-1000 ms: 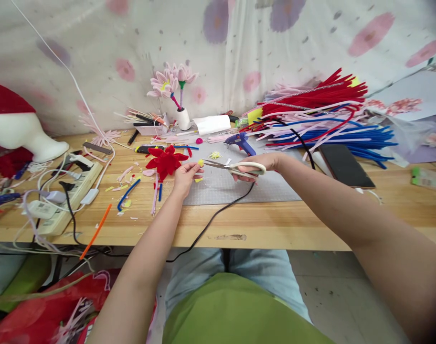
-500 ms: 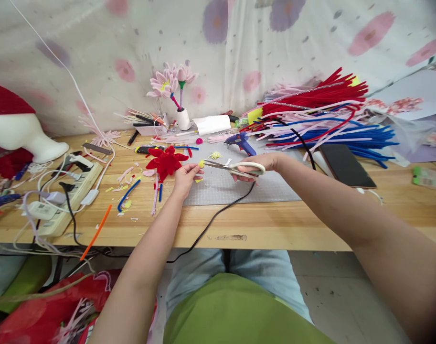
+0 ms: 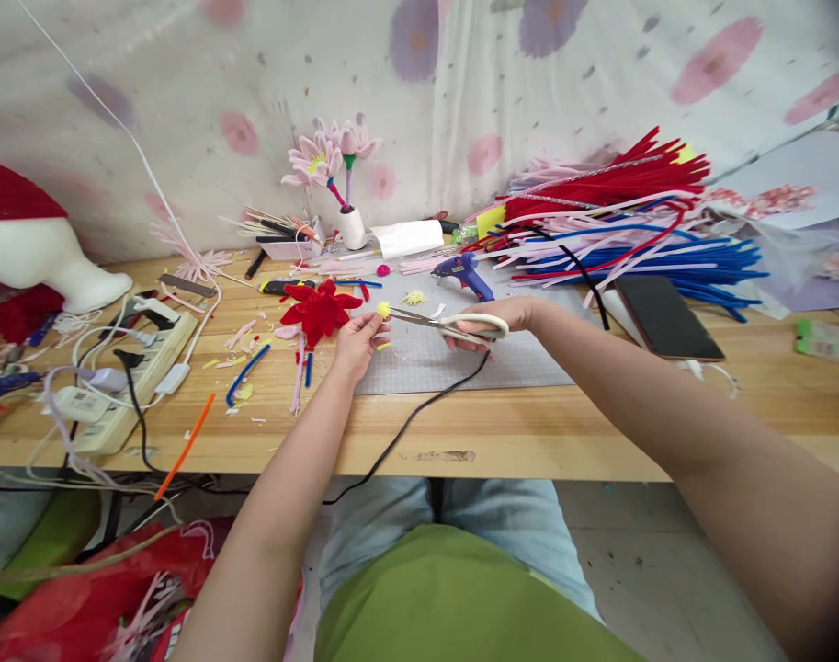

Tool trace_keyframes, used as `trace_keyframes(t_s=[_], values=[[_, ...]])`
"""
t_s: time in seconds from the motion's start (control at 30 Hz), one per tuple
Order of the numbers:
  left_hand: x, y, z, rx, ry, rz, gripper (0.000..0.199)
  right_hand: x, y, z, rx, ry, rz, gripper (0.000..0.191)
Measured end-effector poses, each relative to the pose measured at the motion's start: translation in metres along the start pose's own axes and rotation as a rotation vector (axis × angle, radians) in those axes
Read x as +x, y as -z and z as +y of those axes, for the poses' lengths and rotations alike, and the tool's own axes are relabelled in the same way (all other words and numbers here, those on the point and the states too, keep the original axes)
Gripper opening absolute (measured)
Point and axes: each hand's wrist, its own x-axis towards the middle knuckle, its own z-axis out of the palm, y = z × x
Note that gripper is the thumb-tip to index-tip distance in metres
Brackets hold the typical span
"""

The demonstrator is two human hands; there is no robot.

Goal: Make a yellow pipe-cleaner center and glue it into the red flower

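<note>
Between its fingertips, my left hand pinches a small yellow piece, just right of the red flower. My right hand is wrapped round the white handles of the scissors; their blades point left, with the tips at the yellow piece. Both hands are over the grey cutting mat. A yellow fringed piece lies on the mat beyond the blades.
A blue glue gun stands behind my right hand. Pipe cleaners are heaped at the back right, near a dark phone. A power strip with cables lies left. A black cord crosses the front edge.
The yellow piece in my left hand has shifted slightly left and now shows a frayed face. The scissors have moved a little, their tips still beside it.
</note>
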Motion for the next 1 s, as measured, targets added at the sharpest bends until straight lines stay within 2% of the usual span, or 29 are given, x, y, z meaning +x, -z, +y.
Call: trace_keyframes(t_s=[0.13, 0.3, 0.47, 0.57, 0.7, 0.8, 0.87, 1.0], values=[[-0.002, 0.003, 0.004, -0.051, 0.054, -0.015, 0.01, -0.002, 0.0, 0.002, 0.017, 0.017, 0.078, 0.054], [-0.001, 0.006, 0.008, -0.062, 0.053, 0.007, 0.009, -0.011, -0.002, 0.006, -0.018, 0.017, 0.205, 0.054], [0.001, 0.008, 0.011, 0.052, 0.029, 0.045, 0.012, -0.035, -0.01, -0.005, -0.054, -0.08, 0.349, 0.051], [0.002, 0.012, 0.013, 0.238, 0.042, 0.094, 0.012, -0.063, -0.013, -0.006, -0.084, -0.21, 0.461, 0.045], [0.006, 0.02, 0.015, 0.595, 0.016, 0.101, 0.01, -0.107, -0.016, 0.012, -0.099, -0.379, 0.633, 0.042], [0.009, 0.022, 0.016, 0.907, -0.057, 0.087, 0.008, -0.131, -0.022, 0.026, -0.19, -0.519, 0.853, 0.042], [0.01, 0.02, 0.018, 1.089, -0.081, 0.08, 0.008, -0.137, -0.027, 0.031, -0.285, -0.639, 0.954, 0.039], [0.008, 0.012, 0.023, 1.323, -0.059, 0.102, 0.011, -0.128, -0.031, 0.033, -0.476, -0.862, 1.016, 0.034]])
